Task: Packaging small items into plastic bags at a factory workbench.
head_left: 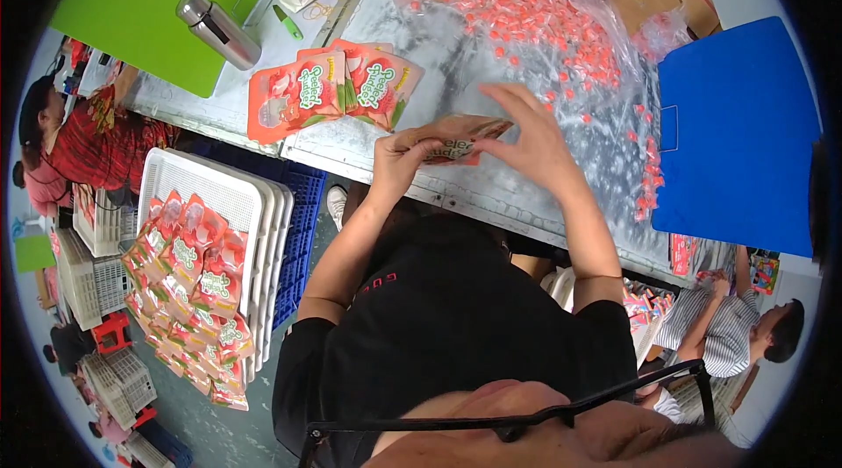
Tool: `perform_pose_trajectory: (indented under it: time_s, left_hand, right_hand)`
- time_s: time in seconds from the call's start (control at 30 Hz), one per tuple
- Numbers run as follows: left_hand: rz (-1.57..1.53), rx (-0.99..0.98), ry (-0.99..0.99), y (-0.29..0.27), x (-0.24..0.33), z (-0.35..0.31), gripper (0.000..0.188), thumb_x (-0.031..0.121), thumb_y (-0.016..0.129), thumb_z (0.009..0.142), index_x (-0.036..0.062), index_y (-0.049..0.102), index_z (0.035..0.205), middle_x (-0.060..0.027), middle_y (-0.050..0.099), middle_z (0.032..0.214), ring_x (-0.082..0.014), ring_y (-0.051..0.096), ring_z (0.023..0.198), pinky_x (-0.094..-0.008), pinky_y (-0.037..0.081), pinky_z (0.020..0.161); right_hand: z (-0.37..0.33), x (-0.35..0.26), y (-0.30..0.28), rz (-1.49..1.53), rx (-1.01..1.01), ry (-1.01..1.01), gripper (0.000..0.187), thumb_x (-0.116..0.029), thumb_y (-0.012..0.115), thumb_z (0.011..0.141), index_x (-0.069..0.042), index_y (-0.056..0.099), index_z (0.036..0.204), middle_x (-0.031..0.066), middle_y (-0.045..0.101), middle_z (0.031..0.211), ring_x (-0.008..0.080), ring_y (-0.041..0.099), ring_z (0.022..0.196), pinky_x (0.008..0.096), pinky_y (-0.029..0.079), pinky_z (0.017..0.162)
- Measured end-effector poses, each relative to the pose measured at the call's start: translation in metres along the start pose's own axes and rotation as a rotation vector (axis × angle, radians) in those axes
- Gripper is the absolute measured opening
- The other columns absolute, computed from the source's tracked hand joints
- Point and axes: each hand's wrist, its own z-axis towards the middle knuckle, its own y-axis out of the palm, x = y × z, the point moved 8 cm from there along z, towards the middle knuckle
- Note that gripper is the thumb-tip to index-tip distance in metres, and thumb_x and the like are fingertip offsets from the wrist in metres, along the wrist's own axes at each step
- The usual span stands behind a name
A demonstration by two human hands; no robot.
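Just over the near edge of the metal table (419,38), my left hand (402,165) grips one end of a red-and-tan printed pouch (452,150). My right hand (535,142) is at the other end, its thumb against the pouch and its fingers raised and spread. Whether anything is inside the pouch cannot be seen. Beyond my left hand, several flat pouches of the same print (294,104) lie overlapping on the table. A heap of small red wrapped pieces (561,21) spreads over the far side on clear plastic film, with some scattered toward my right hand.
Stacked white trays (250,183) stand at the left, with a pile of pouches (189,271) on them. A steel flask (219,31) and a green-handled tool (288,22) are at the back left. Blue (732,135) and green (145,12) panels flank the table. Other people sit on both sides.
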Motion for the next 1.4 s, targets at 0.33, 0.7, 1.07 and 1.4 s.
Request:
perform_pose_trajectory:
  time_s: [0.33, 0.7, 1.07, 1.4]
  left_hand:
    - [-0.148, 0.062, -0.133, -0.01, -0.017, 0.005, 0.021, 0.007, 0.067, 0.092, -0.004, 0.07, 0.109, -0.0074, 0.072, 0.1, -0.0126, 0.065, 0.089, -0.0266, 0.053, 0.08]
    - [-0.25, 0.106, -0.136, -0.021, -0.04, 0.007, 0.015, 0.01, 0.063, 0.096, -0.0005, 0.072, 0.101, -0.0031, 0.071, 0.089, -0.0055, 0.061, 0.078, -0.022, 0.049, 0.071]
    - [-0.298, 0.016, -0.246, -0.004, -0.036, 0.016, 0.019, 0.009, 0.062, 0.096, -0.0033, 0.069, 0.108, -0.0091, 0.072, 0.1, -0.0126, 0.066, 0.089, -0.0274, 0.054, 0.081]
    - [-0.566, -0.16, -0.279, -0.017, -0.069, 0.009, 0.057, 0.049, 0.038, 0.103, 0.0033, 0.052, 0.133, -0.0098, 0.046, 0.143, -0.0246, 0.039, 0.134, -0.0432, 0.025, 0.115]
  right_hand:
    - [-0.065, 0.085, 0.09, 0.829, -0.054, 0.56, 0.016, -0.011, 0.068, 0.092, 0.004, 0.069, 0.098, 0.0008, 0.068, 0.085, 0.0065, 0.058, 0.074, 0.023, 0.048, 0.068]
    - [-0.089, 0.113, 0.118, 0.782, -0.007, 0.652, 0.016, -0.009, 0.067, 0.092, 0.005, 0.071, 0.096, 0.0024, 0.07, 0.086, 0.0064, 0.058, 0.077, 0.0231, 0.047, 0.07]
    - [-0.076, 0.112, 0.136, 1.067, 0.036, 0.63, 0.018, -0.007, 0.066, 0.092, 0.006, 0.068, 0.105, 0.0068, 0.072, 0.095, 0.0076, 0.063, 0.082, 0.0233, 0.051, 0.072]
    - [-0.067, 0.096, 0.118, 0.061, 0.362, 0.363, 0.065, -0.03, 0.071, 0.089, -0.001, 0.045, 0.141, 0.0217, 0.042, 0.146, 0.0343, 0.039, 0.136, 0.0453, 0.034, 0.11]
